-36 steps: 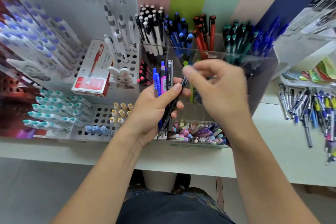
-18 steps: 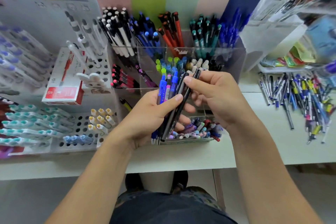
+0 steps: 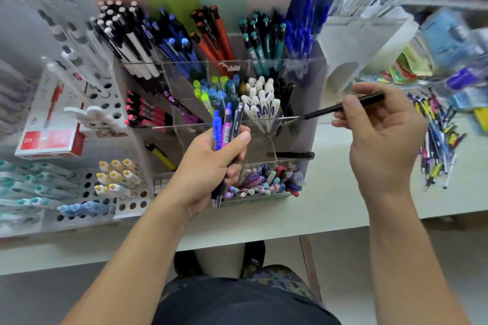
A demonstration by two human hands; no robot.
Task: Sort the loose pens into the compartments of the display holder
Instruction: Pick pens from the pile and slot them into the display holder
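Lying near-horizontal, black pen (image 3: 340, 107) points tip-left at display holder (image 3: 314, 103), pinched in right hand (image 3: 380, 137) just right of holder. Left hand (image 3: 211, 166) grips upright pen bundle (image 3: 226, 126) before holder front. Loose pens (image 3: 435, 140) heaped on bench (image 3: 330, 208) right of holder.

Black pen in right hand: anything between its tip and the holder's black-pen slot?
Nothing visible. The right hand pinches the slim black pen, tip at the right wall of the clear acrylic display holder. The black pens stand just inside, beside the white-capped pens.
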